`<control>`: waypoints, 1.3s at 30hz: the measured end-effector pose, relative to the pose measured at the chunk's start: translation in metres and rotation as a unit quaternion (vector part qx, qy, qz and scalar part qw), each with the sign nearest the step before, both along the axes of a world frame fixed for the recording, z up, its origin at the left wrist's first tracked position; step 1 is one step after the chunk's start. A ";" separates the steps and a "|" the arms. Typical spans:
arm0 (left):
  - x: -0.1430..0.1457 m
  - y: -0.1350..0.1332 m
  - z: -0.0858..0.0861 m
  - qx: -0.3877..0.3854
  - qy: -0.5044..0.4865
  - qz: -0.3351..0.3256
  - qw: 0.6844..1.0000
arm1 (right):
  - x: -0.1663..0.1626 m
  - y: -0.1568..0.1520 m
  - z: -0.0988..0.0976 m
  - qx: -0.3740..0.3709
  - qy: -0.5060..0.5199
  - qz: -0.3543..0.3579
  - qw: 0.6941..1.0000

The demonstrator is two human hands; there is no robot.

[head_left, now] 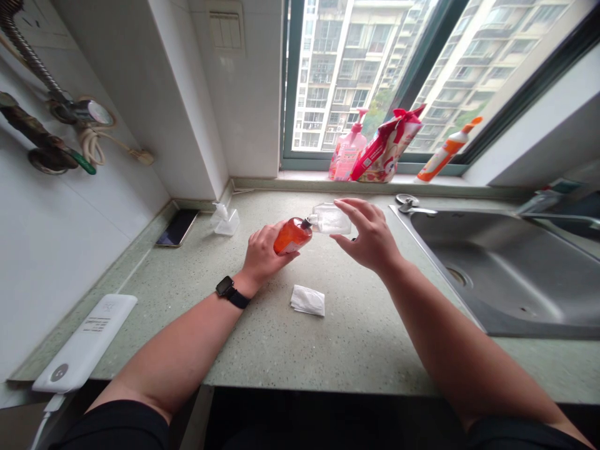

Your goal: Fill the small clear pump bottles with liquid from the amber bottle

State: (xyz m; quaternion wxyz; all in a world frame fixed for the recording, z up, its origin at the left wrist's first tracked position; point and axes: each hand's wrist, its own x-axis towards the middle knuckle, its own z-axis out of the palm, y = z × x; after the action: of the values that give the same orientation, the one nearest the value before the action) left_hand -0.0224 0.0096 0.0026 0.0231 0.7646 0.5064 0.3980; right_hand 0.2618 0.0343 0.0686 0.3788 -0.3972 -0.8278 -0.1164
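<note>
My left hand (265,253) is wrapped round an orange bottle (294,236), tilted so that its dark neck points up and to the right. The mouth of a clear plastic bottle (332,218) meets that neck. My right hand (368,234) grips the clear bottle at its base end, thumb below and fingers above, and the bottle lies on its side. Behind my right thumb a small dark thing shows only in part. Left of my hands stands a small clear pump bottle (225,220). A folded white tissue (307,300) lies on the counter nearer to me.
A steel sink (473,250) is set in the speckled counter (281,350) at right. A phone (177,227) and a white power bank (87,340) with a cable lie at left. A pink pump bottle (349,153), red bag (387,149) and orange-white bottle (445,153) line the sill.
</note>
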 end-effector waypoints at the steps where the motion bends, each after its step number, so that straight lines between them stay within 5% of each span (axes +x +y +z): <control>1: 0.000 0.000 0.000 -0.001 -0.001 -0.001 1.000 | 0.000 0.000 0.001 0.001 -0.001 0.001 1.000; 39: 0.001 0.004 -0.004 0.015 -0.042 -0.014 0.999 | -0.009 -0.004 0.018 -0.011 -0.025 -0.008 1.000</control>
State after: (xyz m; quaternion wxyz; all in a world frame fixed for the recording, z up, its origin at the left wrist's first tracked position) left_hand -0.0219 0.0138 -0.0016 0.0384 0.7542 0.4881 0.4375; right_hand 0.2526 0.0300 0.0870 0.3528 -0.4048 -0.8350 -0.1201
